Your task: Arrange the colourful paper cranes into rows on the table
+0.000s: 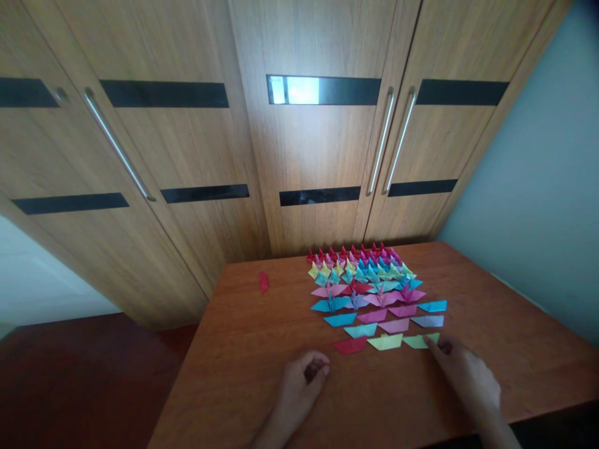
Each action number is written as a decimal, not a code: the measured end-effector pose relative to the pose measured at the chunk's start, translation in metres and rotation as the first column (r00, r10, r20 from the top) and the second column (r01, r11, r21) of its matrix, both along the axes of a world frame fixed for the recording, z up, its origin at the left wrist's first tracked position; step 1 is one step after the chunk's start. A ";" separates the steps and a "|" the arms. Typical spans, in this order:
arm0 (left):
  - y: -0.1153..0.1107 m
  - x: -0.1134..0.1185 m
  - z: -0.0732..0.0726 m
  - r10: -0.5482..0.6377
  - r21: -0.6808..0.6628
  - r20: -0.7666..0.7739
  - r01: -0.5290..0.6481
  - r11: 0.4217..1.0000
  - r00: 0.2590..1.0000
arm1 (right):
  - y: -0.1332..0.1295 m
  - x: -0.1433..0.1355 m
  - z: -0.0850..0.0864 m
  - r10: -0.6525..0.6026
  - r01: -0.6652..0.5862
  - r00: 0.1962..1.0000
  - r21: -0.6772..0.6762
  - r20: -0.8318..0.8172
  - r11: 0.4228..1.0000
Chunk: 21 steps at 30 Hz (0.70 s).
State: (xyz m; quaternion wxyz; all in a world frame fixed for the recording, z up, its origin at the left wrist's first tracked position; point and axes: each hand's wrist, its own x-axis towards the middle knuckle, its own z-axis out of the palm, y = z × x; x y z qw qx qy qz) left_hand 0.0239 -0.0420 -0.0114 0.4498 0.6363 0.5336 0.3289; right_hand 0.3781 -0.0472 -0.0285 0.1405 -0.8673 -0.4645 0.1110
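Observation:
Flat folded paper pieces lie in short rows on the table's near middle. My right hand (468, 375) is at the right end of the front row, thumb and finger closed on the edge of a light green folded paper piece (414, 342). Beside it lie a yellow-green folded piece (385, 342) and a red folded piece (350, 345). My left hand (302, 381) rests just left of and below the red piece, apart from it. Its fingers are curled with the thumb near the index tip, and nothing shows in them.
Behind the flat pieces stand several rows of coloured paper cranes (358, 262). A lone red folded piece (264, 282) lies at the far left of the brown table (243, 374). A wooden wardrobe (318, 149) backs the table, and a pale wall (528, 206) borders its right.

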 end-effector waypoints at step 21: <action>-0.001 0.000 0.002 -0.005 -0.001 -0.018 0.005 1.000 1.000 | 0.016 0.005 0.003 -0.023 0.024 0.998 -0.029 0.059 0.999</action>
